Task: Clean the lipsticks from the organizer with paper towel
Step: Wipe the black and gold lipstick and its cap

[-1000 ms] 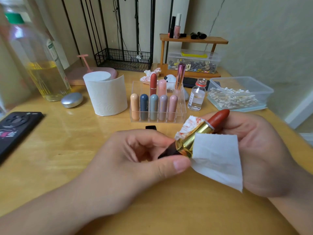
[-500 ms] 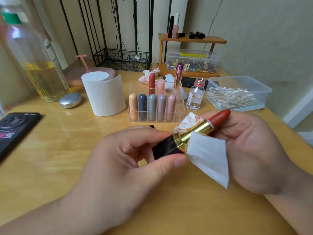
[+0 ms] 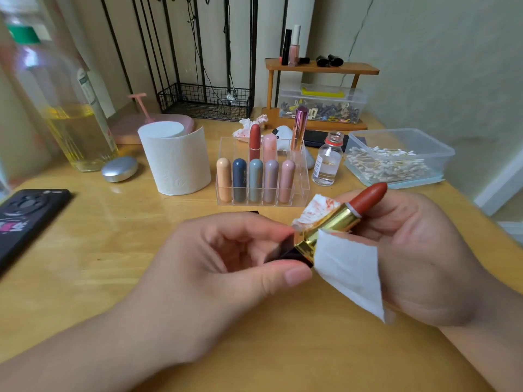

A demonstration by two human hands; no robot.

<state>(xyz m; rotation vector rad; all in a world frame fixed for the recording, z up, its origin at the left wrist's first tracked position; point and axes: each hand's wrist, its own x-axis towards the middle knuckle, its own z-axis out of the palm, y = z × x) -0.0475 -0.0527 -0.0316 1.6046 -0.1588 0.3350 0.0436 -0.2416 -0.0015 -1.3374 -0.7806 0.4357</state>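
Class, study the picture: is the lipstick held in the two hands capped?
No: the lipstick, gripped by the left hand and by the right hand through paper towel, shows a bare red tip.

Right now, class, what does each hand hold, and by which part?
The left hand pinches the lipstick by its black base; the right hand holds the paper towel against the gold barrel.
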